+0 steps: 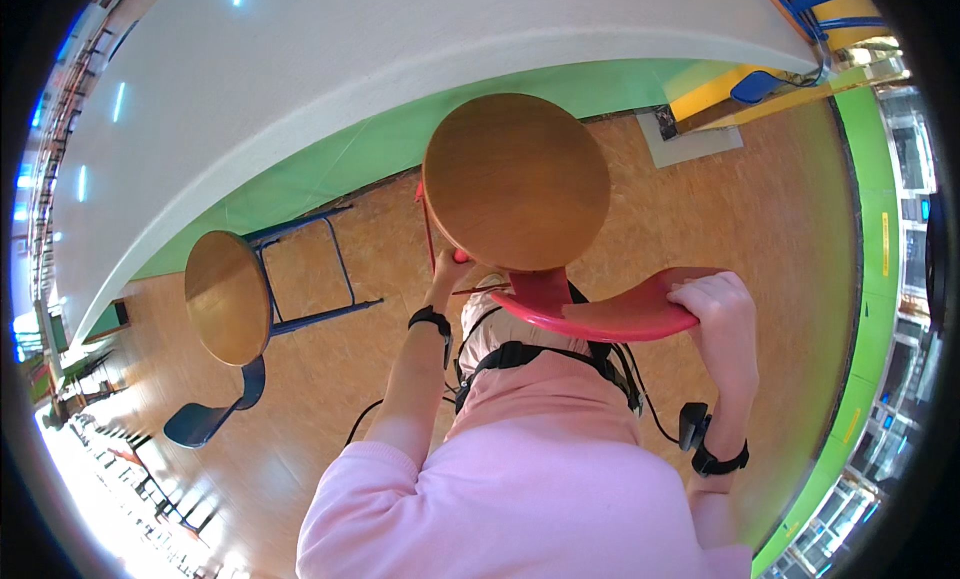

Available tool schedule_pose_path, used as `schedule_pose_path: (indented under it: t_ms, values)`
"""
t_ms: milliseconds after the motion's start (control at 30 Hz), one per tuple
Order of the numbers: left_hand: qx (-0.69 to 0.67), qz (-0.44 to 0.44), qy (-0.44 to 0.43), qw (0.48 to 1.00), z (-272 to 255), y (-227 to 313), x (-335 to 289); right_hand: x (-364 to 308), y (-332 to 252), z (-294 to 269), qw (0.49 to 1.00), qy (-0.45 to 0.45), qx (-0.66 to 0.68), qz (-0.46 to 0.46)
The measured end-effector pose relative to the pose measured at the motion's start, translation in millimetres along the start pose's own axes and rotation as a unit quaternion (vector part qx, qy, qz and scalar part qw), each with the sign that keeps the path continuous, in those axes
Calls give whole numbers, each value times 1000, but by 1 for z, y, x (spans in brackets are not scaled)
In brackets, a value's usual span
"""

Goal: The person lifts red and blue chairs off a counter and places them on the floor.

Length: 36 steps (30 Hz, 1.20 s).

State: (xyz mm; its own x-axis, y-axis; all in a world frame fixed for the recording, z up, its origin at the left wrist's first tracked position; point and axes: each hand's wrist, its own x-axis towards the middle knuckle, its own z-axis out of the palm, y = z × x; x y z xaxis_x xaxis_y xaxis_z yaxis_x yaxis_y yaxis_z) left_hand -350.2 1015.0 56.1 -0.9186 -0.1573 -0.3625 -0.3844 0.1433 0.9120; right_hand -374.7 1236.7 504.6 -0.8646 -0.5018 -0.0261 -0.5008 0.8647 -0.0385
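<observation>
In front of me is a chair with a round wooden seat (515, 179) and a curved red backrest (620, 317) on the side towards my body. My right hand (718, 301) is closed over the right end of that backrest, fingers bent across its top edge. Just below the seat's left edge, my left hand (450, 269) is closed on the chair's red tubular frame, beside a round red end. The seat hides most of the frame and legs.
A second chair with a round wooden seat (228, 297), blue legs and a dark blue backrest (205, 419) lies tipped at the left. Beyond runs a white ledge (400, 29) over a green wall (330, 169). More blue chair parts (760, 86) show at the upper right.
</observation>
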Motion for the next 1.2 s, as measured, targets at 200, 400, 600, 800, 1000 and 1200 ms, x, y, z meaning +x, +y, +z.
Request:
schedule_pose_path:
  t_ms: [200,400,600,800,1000,1200]
  values:
    - [-3,41,68,997,5,12,0,11,3,6,1000,-12,-10,-16]
    - [23,-19,26,999,3,-24,6,34,-2,3,997,-61,-8,-51]
    - [-135,12,-20,991,4,-67,7,67,-15,6,986,-61,-56,-147]
    - [-25,18,15,999,2,-49,7,73,-13,0,984,-113,-64,-119]
    - [-74,-51,10,996,-50,-42,-9,81,-4,1,990,-47,66,-116]
    - [-159,26,24,987,-95,144,-61,70,30,30,959,149,172,-167]
